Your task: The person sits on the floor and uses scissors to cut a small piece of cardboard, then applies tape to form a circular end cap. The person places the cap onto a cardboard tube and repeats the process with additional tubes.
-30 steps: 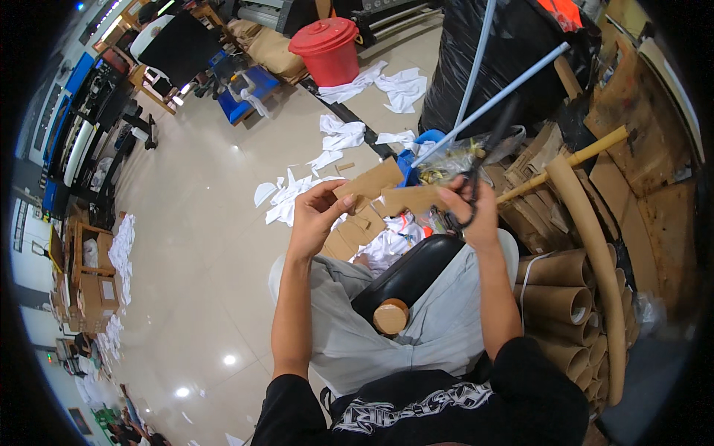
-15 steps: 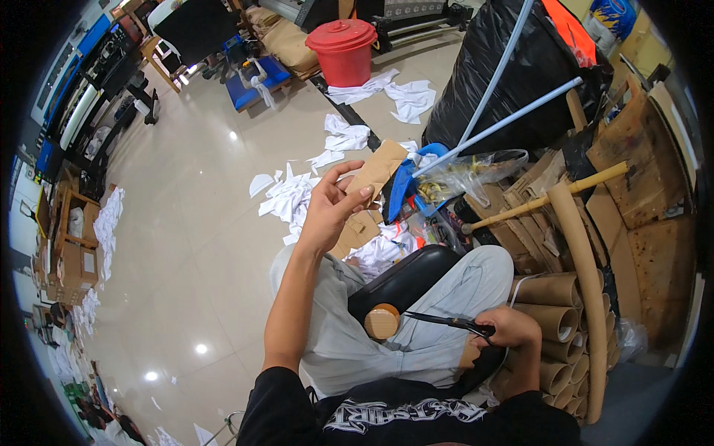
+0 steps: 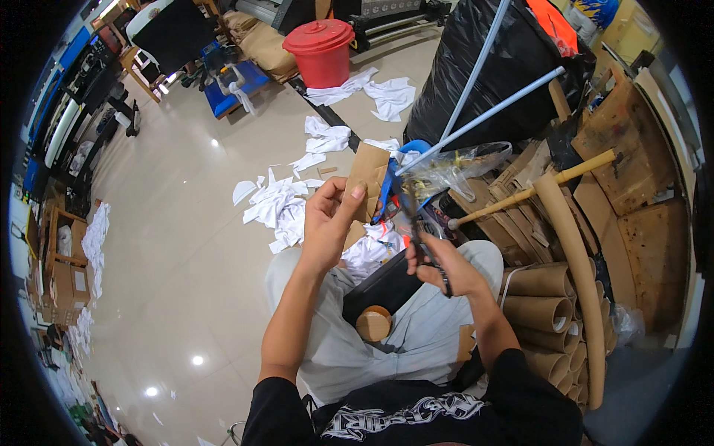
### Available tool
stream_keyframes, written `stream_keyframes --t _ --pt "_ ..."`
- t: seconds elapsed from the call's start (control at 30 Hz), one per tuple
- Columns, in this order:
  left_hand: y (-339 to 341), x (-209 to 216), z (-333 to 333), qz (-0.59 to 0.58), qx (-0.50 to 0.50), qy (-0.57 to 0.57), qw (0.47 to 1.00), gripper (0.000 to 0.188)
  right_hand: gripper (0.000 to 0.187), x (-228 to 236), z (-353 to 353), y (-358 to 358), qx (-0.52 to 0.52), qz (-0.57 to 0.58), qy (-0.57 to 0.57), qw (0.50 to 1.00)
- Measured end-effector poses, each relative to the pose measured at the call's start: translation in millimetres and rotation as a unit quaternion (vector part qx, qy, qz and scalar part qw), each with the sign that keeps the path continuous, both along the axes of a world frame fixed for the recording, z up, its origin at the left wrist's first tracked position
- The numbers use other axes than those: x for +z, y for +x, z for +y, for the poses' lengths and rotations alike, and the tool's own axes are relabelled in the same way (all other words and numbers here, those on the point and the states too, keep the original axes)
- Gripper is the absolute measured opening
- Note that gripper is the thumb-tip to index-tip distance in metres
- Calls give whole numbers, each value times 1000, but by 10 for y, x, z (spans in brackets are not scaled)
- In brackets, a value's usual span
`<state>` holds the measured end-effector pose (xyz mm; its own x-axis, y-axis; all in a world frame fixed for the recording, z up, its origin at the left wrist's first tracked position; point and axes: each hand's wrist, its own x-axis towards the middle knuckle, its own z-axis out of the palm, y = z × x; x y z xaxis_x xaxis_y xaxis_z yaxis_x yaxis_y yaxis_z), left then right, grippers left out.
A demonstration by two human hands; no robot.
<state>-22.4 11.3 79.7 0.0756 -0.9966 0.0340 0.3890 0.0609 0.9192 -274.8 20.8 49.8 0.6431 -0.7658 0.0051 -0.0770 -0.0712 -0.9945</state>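
Your left hand is pinching the card, raised before you — your right hand is gripping the scissors near its right edge. Best be keeping card steady, fingers clear.

On my feed, I have the cardboard piece in the left hand, left of the scissors in the right hand, with cloth scraps on the floor beyond to the left, the lidded bucket farther ahead, the garbage bag ahead right, and cardboard tubes stacked beside the right leg.
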Motion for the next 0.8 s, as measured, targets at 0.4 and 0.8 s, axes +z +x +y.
stream_keyframes --t 0.4,0.8 --pt "-139 163 150 -46 26 -25 998 28 48 140 -30 206 20 45 -11 999" --pt "-173 265 232 -47 32 -42 997 28 48 262 54 295 -51 50 -66 995"
